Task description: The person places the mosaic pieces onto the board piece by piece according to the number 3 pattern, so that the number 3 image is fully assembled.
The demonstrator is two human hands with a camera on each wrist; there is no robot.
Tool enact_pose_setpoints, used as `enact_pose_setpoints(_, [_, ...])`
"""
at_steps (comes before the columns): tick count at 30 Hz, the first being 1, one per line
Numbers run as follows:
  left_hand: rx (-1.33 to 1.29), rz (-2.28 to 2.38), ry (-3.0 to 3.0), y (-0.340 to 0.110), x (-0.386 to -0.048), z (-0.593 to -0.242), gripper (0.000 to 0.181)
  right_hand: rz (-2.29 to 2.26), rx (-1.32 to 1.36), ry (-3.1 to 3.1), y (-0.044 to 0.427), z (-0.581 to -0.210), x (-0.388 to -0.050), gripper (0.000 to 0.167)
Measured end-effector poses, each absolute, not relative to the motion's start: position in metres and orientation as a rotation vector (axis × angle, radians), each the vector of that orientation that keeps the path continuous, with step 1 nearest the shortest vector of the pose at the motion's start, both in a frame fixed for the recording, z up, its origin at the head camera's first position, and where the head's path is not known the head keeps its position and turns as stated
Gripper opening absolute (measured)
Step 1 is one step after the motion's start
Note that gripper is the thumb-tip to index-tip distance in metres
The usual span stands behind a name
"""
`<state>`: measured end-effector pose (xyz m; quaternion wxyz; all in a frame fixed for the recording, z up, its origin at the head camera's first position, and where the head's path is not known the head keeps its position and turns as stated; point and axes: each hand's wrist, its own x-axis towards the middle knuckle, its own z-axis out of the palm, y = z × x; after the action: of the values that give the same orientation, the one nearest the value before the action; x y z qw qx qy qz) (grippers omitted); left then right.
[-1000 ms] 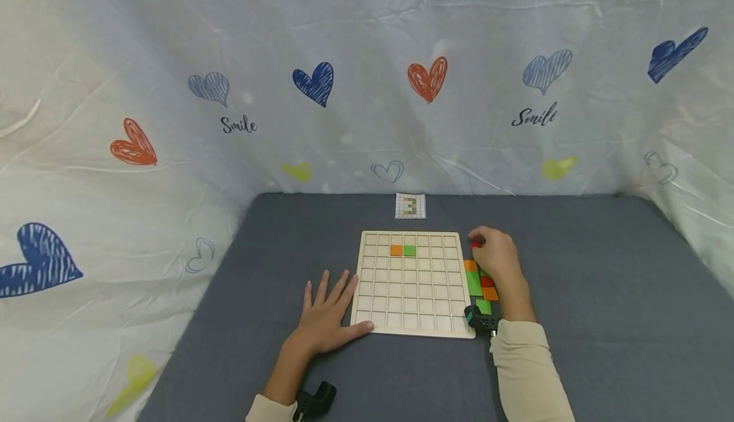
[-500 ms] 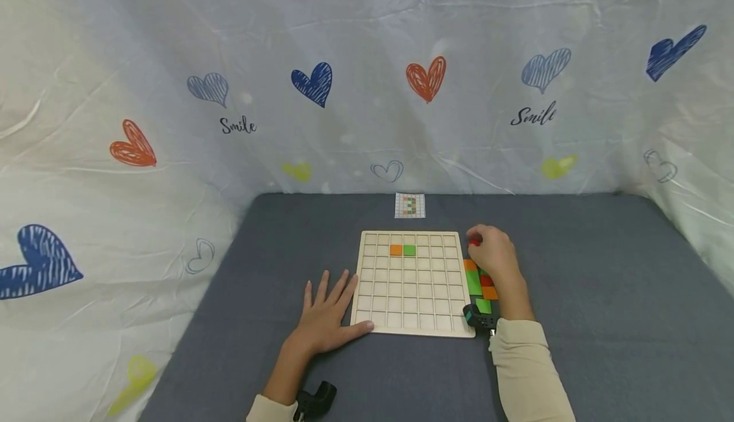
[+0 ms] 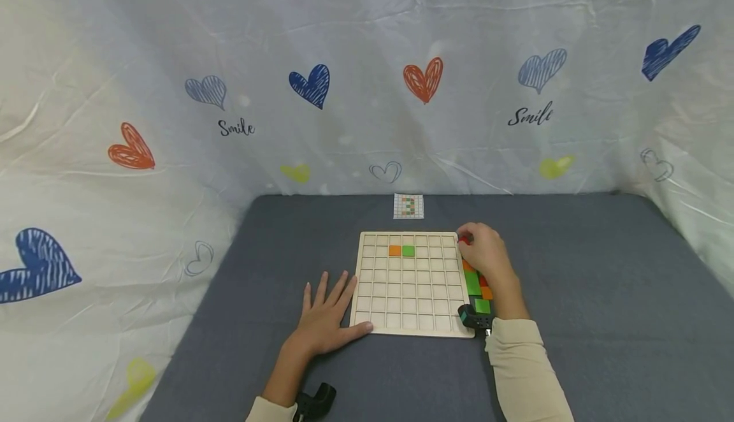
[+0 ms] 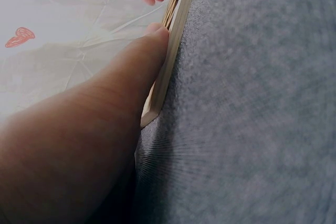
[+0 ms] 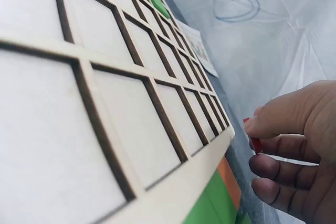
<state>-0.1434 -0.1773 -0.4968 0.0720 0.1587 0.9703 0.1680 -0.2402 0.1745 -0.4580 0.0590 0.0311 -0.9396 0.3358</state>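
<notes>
A light wooden grid board [image 3: 410,288] lies on the table, with an orange tile [image 3: 395,251] and a green tile [image 3: 408,251] side by side in its second row. My left hand [image 3: 325,323] lies spread at the board's left edge, its thumb touching the near left corner. Beyond the board's far right corner, my right hand [image 3: 484,247] pinches a red tile [image 5: 255,141] between thumb and fingers, as the right wrist view shows. Loose green tiles [image 3: 473,283] and orange and red ones lie along the board's right side, partly hidden by the right hand and forearm.
A small printed card [image 3: 409,206] with a coloured grid pattern lies behind the board. The dark grey table [image 3: 602,294] ends at a white curtain [image 3: 367,129] printed with hearts. A black wrist camera [image 3: 471,317] overhangs the board's near right edge.
My right hand has shifted left with the red tile, from beside the loose tiles to the board's far right corner. My left hand stays in place.
</notes>
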Motion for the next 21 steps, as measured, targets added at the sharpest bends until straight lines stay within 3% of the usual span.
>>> enact_pose_setpoints(21, [0.488,0.481,2.934,-0.178,-0.144,-0.5,0.104,1.037,0.28,-2.865,0.137,-0.46,-0.238,0.022])
